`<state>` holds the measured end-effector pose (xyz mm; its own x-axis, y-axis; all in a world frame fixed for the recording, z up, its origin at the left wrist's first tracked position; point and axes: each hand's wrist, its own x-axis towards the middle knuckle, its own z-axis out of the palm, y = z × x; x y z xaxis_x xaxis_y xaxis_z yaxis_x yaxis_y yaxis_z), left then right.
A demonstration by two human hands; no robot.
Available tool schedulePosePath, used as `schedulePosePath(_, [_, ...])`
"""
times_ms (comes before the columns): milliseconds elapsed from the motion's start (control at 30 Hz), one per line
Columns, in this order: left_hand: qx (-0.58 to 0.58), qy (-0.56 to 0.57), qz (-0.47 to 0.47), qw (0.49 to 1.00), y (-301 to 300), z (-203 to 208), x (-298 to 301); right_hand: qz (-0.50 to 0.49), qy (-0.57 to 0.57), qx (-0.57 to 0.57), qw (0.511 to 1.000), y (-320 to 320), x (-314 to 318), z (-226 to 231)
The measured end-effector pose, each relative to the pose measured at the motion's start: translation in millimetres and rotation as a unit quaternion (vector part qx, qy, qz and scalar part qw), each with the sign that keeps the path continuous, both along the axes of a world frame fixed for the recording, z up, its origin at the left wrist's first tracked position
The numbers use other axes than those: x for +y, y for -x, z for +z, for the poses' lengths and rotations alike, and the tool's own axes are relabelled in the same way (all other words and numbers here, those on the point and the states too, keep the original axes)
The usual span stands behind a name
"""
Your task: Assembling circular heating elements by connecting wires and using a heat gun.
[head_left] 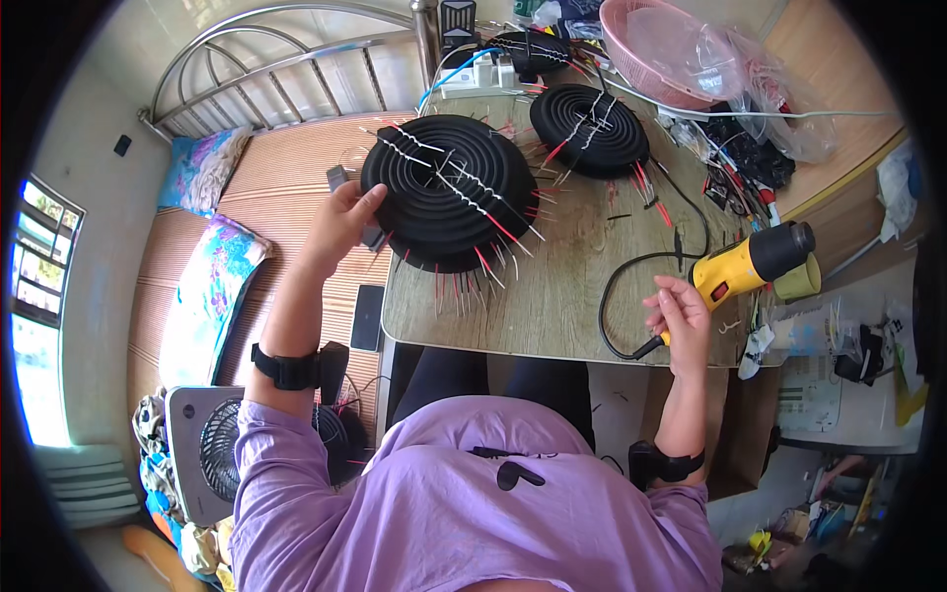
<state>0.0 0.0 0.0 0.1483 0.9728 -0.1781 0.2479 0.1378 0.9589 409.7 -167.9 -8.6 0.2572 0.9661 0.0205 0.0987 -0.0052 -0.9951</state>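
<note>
A large black disc with concentric ridges (449, 222) rests on the table's left part. Thin red, white and black wires stick out around its rim, and twisted white wires with red sleeves cross its top. My left hand (353, 202) grips its left edge, thumb on top and fingers partly hidden. My right hand (681, 314) is closed with the fingers curled, palm turned up, in front of the handle of a yellow heat gun (718, 276). Whatever its fingertips hold, if anything, is too small to tell. The heat gun's black nozzle points to the upper right.
Behind stands a second ridged black disc (590, 128), and a third (533, 51) lies farther back. The gun's black cord (604, 306) loops across the wooden table (552, 286). A pink basket (631, 59) with plastic bags fills the back right. A phone (367, 318) lies left of the table.
</note>
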Motion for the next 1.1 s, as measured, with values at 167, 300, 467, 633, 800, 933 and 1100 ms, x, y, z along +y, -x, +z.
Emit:
schedulePosePath(167, [0.152,-0.161,0.044,0.974,4,-25,8,-0.004,0.001,-0.027,1.0,-1,2,5])
schedulePosePath(300, [0.203,-0.144,0.057,0.967,1,-20,4,-0.004,-0.005,-0.035,0.999,4,2,7])
schedulePosePath(467, [0.061,-0.183,0.09,0.977,4,-30,3,0.004,0.005,-0.051,0.999,13,5,10])
schedulePosePath(633, [0.019,-0.325,0.118,0.938,-2,-25,6,0.035,0.025,-0.08,0.996,25,17,19])
schedulePosePath(800, [0.184,-0.504,-0.005,0.844,-38,19,7,0.009,0.048,-0.149,0.988,41,47,34])
schedulePosePath(933, [0.202,-0.508,-0.116,0.829,-70,27,11,0.074,-0.073,-0.363,0.926,44,90,30])
schedulePosePath(1100, [0.316,-0.452,-0.156,0.82,-92,12,7,0.085,-0.029,-0.459,0.884,47,133,31])
